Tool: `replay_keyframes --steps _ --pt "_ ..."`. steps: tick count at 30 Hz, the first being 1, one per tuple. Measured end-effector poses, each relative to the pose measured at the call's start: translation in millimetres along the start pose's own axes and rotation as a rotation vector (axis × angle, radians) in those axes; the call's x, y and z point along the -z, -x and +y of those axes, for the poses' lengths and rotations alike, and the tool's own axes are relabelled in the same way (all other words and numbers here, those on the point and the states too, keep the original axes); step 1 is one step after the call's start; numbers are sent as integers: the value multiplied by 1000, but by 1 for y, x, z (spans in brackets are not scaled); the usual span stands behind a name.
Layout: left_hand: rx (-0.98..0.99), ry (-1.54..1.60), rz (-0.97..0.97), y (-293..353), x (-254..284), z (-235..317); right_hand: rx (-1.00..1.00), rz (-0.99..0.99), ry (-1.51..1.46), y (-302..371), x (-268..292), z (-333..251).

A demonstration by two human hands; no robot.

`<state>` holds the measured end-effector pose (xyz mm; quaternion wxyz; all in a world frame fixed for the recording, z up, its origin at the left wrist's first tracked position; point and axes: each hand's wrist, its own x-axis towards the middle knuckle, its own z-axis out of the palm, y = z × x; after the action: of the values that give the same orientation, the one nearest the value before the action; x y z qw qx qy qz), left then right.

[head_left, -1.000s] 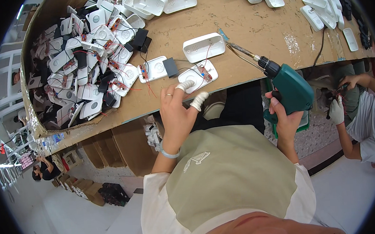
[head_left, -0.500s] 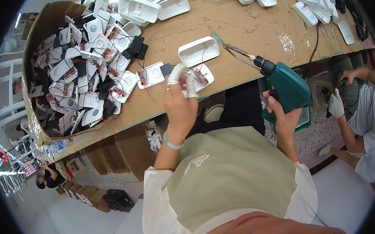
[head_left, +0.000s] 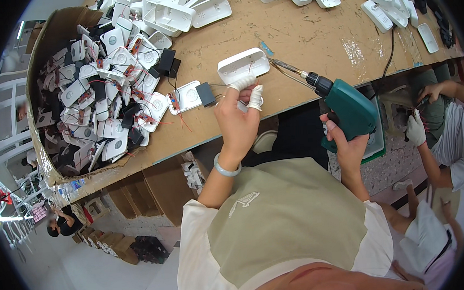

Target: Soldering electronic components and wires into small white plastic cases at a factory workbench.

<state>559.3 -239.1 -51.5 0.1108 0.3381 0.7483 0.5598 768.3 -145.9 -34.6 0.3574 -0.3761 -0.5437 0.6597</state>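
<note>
My right fingers [head_left: 337,131] wrap the green soldering gun [head_left: 353,108]; at frame centre my left fingers [head_left: 242,82] curl over a mostly hidden white panel [head_left: 242,106], pinching or not I cannot tell. The white housing [head_left: 244,65] just above lies open, unclosed.

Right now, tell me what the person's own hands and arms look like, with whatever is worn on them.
The left hand has white wrappings around the thumb and a finger; a pale bangle circles that wrist. No wrapping shows on the right hand. Both arms have short, off-white sleeves.
</note>
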Motion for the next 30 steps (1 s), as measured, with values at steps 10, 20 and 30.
replay_keyframes --steps 10,20,30 --pt "-271 -636 107 -35 1 16 120 22 190 -2 -3 27" --pt "-401 -853 95 -46 -15 -14 349 -54 424 -23 -16 31" --pt "-374 -897 103 -48 -19 -9 414 -99 490 -34 -20 27"
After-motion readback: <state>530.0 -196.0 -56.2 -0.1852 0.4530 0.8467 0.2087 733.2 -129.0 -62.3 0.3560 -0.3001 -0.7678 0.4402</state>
